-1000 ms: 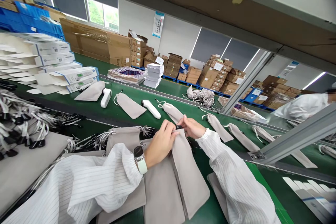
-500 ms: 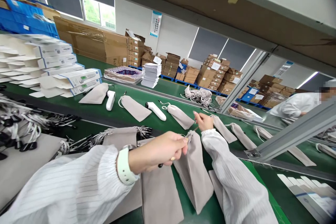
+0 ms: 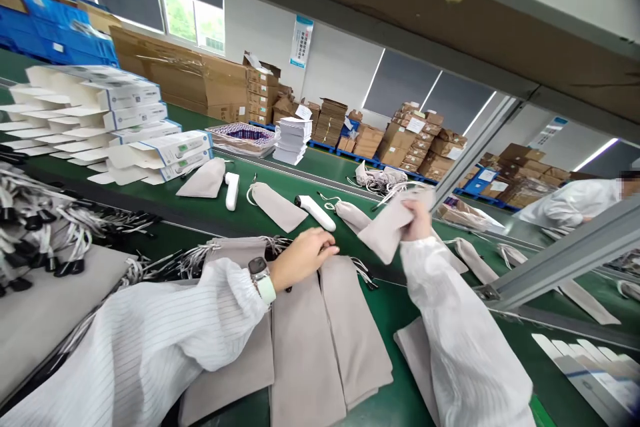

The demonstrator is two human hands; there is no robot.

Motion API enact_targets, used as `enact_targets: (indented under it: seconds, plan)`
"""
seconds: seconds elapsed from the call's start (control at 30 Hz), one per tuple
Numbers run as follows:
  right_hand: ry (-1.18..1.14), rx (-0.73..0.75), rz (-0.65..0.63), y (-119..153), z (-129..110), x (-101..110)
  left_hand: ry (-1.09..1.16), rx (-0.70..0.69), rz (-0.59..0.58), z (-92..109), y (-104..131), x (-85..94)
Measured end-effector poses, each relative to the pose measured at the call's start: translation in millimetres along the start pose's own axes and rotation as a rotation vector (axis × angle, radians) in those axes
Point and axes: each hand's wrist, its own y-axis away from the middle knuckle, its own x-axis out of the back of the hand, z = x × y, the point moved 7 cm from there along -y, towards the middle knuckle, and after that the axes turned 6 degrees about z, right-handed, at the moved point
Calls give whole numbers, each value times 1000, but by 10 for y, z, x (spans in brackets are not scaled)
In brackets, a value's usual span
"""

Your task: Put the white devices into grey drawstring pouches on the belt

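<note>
My right hand [image 3: 417, 219] grips a grey drawstring pouch [image 3: 387, 230], lifted over the green belt [image 3: 270, 240] beside other pouches. Nothing is in my left hand [image 3: 306, 257]; its fingers are apart above the upper ends of flat grey pouches [image 3: 305, 347] piled in front of me. Another pile of pouches [image 3: 355, 327] lies just right of these, cords at its top. Along the belt rest a white handheld device [image 3: 316, 212], a second white device [image 3: 232, 191] and several pouches, one [image 3: 277, 205] between the two devices.
Open white boxes [image 3: 135, 117] are stacked at the left, near a heap of white cords with black ends [image 3: 45, 233]. A metal post [image 3: 570, 250] slants across the right side. Behind it a person in white [image 3: 570, 203] leans over. White cartons [image 3: 590, 373] lie lower right.
My right hand has taken the pouch away from in front of me, up and over the belt. My left hand has let go of it and moved slightly left. The view has shifted a little.
</note>
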Motion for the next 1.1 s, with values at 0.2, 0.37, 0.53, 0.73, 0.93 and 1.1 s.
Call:
enact_targets:
  seconds: [0.2,0.37,0.53,0.73,0.93,1.1]
  plan:
    - [1006,208,580,-250,-129,929,-157,-28,-182,-178,106,-347]
    - [1410,173,275,-215,456,569,-327,-103,-83,-14,160,-258]
    - [1400,442,225,-88,330,60,-464,-201,-52,62,218,-247]
    - [1179,786,-135,264,147,-758,-537,-315,-67,166,276,-216]
    - [1023,526,-501,278,699,-1255,-362,-250,-150,85,246,-181]
    - [387,83,-313,10,794,-1089,-139,-102,-118,-6,179,13]
